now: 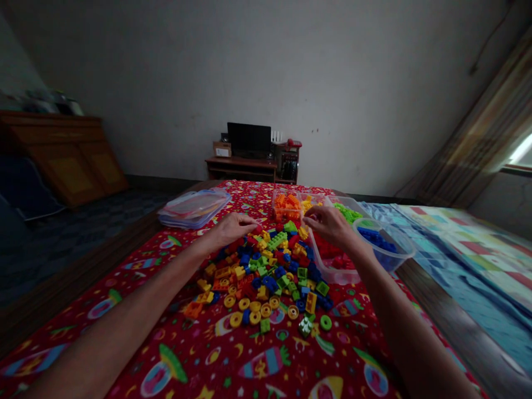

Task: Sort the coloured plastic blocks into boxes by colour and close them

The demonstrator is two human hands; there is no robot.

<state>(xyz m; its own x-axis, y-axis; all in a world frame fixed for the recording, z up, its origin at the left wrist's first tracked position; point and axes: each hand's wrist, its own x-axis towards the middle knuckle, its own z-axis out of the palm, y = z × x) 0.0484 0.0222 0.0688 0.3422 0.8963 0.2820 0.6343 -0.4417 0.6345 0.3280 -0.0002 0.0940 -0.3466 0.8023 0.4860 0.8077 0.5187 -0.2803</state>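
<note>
My left hand (233,228) is closed in a pinch on a small red toy brick (258,228), above the far left side of a heap of mixed toy bricks (266,266). My right hand (332,223) hovers over the near wall of the clear boxes, its fingers closed around a small red piece that they partly hide. Below it, a clear plastic box (332,275) holds red bricks (343,261). The heap mixes yellow, green, blue, red and orange pieces, with several yellow rings (244,304) at its near edge.
Behind the heap stand clear boxes of orange bricks (286,204), yellow bricks and green bricks (347,213). A round clear tub (405,252) with blue bricks (376,239) is at the right. Stacked plastic lids (193,209) lie at the left on the red patterned cloth (220,360).
</note>
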